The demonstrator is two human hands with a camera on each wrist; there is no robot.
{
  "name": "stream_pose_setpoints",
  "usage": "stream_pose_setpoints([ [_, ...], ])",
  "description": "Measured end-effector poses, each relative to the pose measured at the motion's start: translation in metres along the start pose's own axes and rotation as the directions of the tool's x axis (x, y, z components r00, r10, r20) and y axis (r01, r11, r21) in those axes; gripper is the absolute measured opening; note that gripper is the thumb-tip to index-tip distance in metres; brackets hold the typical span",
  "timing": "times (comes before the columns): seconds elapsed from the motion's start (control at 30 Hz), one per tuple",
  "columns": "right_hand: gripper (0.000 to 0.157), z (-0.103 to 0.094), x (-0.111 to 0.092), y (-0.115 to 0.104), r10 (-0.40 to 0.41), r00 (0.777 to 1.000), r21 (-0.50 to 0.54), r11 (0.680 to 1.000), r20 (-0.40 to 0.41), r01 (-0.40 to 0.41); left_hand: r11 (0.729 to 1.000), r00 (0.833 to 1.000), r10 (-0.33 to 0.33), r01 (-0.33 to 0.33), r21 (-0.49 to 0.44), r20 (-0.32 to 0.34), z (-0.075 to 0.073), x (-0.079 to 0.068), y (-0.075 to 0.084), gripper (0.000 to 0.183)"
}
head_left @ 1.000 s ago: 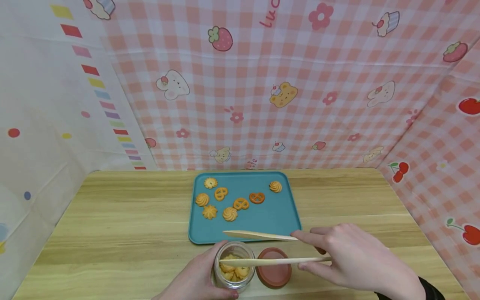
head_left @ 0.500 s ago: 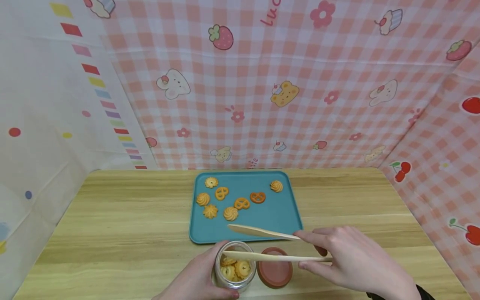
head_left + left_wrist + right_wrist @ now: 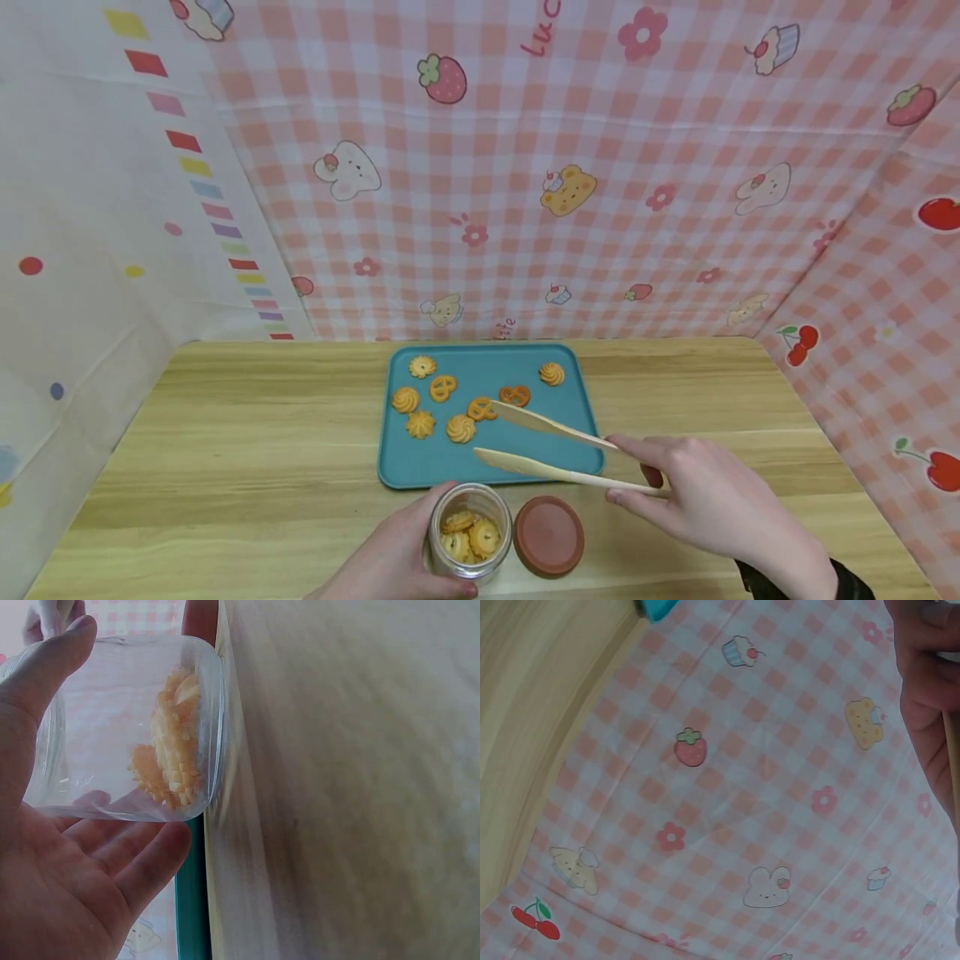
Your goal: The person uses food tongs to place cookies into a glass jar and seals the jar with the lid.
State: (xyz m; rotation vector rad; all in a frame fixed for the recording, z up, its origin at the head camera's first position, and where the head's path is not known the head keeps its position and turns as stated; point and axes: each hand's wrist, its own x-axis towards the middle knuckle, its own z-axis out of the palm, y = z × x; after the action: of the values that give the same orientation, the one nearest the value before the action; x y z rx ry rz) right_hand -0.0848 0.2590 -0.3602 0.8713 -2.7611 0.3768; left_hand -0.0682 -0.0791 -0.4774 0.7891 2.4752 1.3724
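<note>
My left hand [image 3: 397, 550] holds a clear glass jar [image 3: 105, 727], thumb and fingers around its side. Several butter cookies [image 3: 176, 742] lie at the jar's bottom. In my right hand [image 3: 705, 496] are wooden tongs [image 3: 543, 471], gripped between thumb and fingers. The tong arms stand spread apart above the teal tray [image 3: 570, 458], with nothing pinched between them. The upper tip overlaps a pretzel [image 3: 477, 408] in the head view; whether they touch I cannot tell. Swirl cookies [image 3: 461, 429], flower-shaped cookies [image 3: 420, 424] and two other pretzels [image 3: 442, 388] also lie on the tray.
A reddish-brown lid [image 3: 549, 537] lies on the wooden table [image 3: 247, 467], just right of the jar. One swirl cookie [image 3: 552, 374] sits apart at the tray's far right. Patterned cloth [image 3: 487, 175] hangs behind the table and along both sides.
The tongs have moved from over the jar's mouth forward and right, to above the tray. My right hand shifted slightly with them. The left hand and jar stayed in place.
</note>
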Motion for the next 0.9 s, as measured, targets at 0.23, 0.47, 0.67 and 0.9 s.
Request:
stream_pose_setpoints([
  [0.23,0.046,0.010,-0.002,0.015,0.102,0.995,-0.037,0.994,0.022,-0.101,0.999,0.999,-0.034,0.034,-0.006,0.015,0.000,0.000,0.001,0.089],
  [0.47,0.042,0.019,0.000,0.030,0.167,0.985,-0.048,0.985,0.035,-0.166,0.999,0.999,-0.046,0.046,-0.004,0.017,0.000,0.000,0.000,0.090],
  [0.67,0.048,0.027,0.004,0.045,0.251,0.965,-0.049,0.968,0.079,-0.247,1.000,1.000,-0.027,0.027,-0.002,0.014,-0.001,0.000,0.000,0.089],
  [0.9,0.047,0.037,0.007,0.061,0.319,0.943,-0.061,0.947,0.093,-0.315,0.999,0.999,-0.044,0.044,-0.015,0.026,-0.002,0.000,0.001,0.089],
])
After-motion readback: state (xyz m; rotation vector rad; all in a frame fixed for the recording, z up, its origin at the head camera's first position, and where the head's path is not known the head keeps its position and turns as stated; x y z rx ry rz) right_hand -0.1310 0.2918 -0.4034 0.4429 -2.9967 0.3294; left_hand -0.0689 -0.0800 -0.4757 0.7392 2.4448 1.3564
